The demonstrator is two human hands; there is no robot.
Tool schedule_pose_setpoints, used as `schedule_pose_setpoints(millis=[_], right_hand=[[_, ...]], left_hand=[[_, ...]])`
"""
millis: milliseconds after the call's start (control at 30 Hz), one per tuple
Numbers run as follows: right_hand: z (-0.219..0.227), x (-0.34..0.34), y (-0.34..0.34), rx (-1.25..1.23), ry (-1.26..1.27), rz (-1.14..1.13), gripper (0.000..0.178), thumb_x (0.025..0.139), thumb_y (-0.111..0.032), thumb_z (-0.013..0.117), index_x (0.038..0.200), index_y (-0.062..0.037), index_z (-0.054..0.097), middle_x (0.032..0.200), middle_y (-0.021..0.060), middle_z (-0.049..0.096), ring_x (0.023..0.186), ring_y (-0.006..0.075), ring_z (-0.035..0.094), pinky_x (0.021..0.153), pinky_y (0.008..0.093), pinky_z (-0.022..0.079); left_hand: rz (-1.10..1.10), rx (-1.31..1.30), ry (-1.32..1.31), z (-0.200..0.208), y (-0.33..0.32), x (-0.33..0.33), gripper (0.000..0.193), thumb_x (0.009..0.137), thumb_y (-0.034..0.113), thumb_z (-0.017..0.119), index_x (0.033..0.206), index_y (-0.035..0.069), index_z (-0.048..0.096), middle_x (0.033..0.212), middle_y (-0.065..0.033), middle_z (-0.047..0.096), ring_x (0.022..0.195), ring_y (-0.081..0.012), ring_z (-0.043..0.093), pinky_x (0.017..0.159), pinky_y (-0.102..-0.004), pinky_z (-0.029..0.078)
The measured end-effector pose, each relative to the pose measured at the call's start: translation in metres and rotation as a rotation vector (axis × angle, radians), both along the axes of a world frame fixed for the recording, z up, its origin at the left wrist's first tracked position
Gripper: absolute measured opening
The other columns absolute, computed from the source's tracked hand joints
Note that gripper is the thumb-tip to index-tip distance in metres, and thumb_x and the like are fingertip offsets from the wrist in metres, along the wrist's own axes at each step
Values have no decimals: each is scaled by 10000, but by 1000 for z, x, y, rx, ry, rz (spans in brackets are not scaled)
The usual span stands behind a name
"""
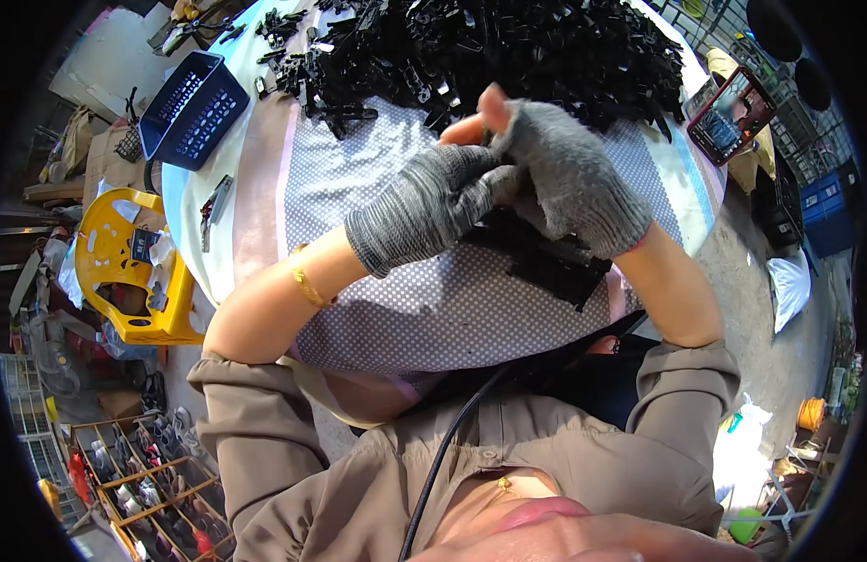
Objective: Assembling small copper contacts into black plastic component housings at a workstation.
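Left hand (433, 201) and right hand (565, 173), both gloved, pinch 1 small black part (490, 140) between them above the table (359, 178) | risk: loose glove fabric may let it slip into the black parts heap (508, 42)

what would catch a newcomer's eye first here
First, the two grey fingerless-gloved hands meeting mid-table: the left hand and right hand pinch a small black part between them. Behind them a big heap of black plastic parts covers the far side of the dotted tablecloth. A yellow plastic chair stands at the left.
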State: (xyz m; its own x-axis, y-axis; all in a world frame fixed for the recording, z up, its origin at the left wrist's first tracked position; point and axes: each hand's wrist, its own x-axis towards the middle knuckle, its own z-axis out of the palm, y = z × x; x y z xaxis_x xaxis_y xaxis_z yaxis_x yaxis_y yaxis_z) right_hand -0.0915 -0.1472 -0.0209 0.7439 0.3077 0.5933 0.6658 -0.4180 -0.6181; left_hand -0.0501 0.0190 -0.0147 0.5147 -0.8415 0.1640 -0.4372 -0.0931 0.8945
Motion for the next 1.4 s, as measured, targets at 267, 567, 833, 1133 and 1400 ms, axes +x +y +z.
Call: schedule_pose_setpoints(millis=[267,567,833,1133,1400], right_hand=[[5,3,-10,310,125,142,604,837,-552,438,943,20,598,903,118,621,817,186,627,719,278,526],[14,7,-62,-579,301,-627,300,792,-349,605,743,-53,612,608,68,530,580,164,530,569,319,469],[5,3,-28,-878,311,-820,210,794,-255,592,846,-52,595,805,89,563,774,229,576,732,358,476],[4,12,-27,7,235,-505,136,852,-151,554,921,-45,607,765,17,591,716,80,562,668,222,493],[-9,12,-26,828,723,-49,242,851,-237,559,975,-32,598,805,35,594,740,126,586,710,268,514]], left_hand=[[-83,-8,-412,6,-8,-3,234,857,230,533,1002,60,602,776,-117,599,712,-238,610,644,-332,494],[456,406,-843,20,31,57,281,777,311,624,962,100,635,948,-104,591,786,-221,592,691,-308,495],[527,815,-1065,-6,45,96,258,744,239,632,966,110,604,971,-80,573,995,-305,506,840,-394,438],[73,97,279,16,19,32,326,807,193,636,1079,30,561,689,-20,596,554,-22,499,468,-163,430],[70,18,288,3,7,19,363,865,250,557,1119,-9,545,720,5,577,599,-42,509,553,-176,430]])
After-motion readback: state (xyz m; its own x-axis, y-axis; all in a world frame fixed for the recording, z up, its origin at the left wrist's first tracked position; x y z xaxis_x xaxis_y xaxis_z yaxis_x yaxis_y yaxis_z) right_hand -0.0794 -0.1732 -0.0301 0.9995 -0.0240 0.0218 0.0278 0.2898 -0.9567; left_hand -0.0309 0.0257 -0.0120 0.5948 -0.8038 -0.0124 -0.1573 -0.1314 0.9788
